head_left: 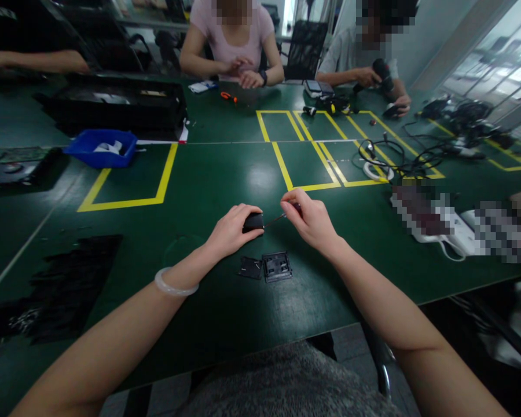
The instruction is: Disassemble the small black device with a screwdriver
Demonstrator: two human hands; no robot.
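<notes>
A small, black, box-shaped case with a smooth, faintly shiny top (254, 222) sits in the left hand (232, 231), whose thumb and fingers are closed on its near and far sides. The hand hides its left end; its right end shows, with tiny bright specks at the corners. The right hand (308, 223) grips a thin metal-shafted screwdriver with a dark reddish handle (278, 218), fingers pinched around the handle. The shaft points left at the case's exposed end; whether the tip touches it is too fine to tell.

The case is near the middle of the dark green, glossy worktop (217, 324), well in from the near edge. Between it and that edge lie two parts side by side: a square black plastic frame with raised rims and slots (277, 266), and, just left of it, a thinner flat black plate with small pale marks (249, 267).

Green surface runs from these parts to the near edge, and from the hands toward the far edge, between the left yellow tape outline (125, 204) and the right yellow tape grid (316, 186). Toward the left edge, a blurred dark pile of black pieces (78, 284) bounds the space; toward the right edge, a white power strip (462, 231) lies beyond the right forearm.
</notes>
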